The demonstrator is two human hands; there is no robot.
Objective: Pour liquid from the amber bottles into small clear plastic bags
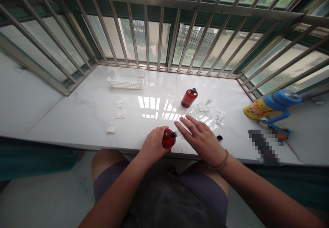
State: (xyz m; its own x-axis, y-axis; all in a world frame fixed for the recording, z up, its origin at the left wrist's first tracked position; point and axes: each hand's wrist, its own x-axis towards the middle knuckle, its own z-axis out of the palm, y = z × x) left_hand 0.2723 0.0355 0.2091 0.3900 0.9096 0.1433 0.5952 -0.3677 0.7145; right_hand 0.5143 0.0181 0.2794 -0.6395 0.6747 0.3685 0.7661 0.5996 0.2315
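My left hand is wrapped round a small red bottle, tipped on its side near the front edge of the white marble sill, its uncapped neck pointing right. My right hand is right beside that neck, fingers stretched out flat and pointing left, and they hold nothing. A small black cap lies on the sill just right of my right hand. A second red bottle with a black cap stands farther back, slightly tilted.
A white slotted basket sits at the back left. Crumpled white tissue pieces lie left of centre, more tissue and a clear wrapper to the right. A yellow and blue toy lies far right. Metal window bars enclose the sill.
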